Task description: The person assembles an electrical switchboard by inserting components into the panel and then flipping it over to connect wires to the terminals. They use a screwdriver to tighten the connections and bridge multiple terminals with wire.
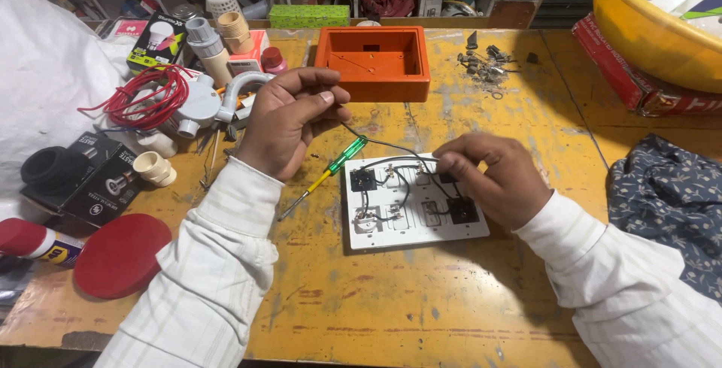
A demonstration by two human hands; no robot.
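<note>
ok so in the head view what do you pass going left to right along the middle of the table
black rubber ring → red wire coil → left hand → green screwdriver → white switch plate → right hand → dark patterned cloth

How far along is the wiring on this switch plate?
Partly done: black wires already loop between modules on the back of the white switch plate. In hand: the left hand pinches a black wire, while the right hand holds its other end at the plate. Left: the orange box sits empty, apart; the green screwdriver lies unused.
</note>
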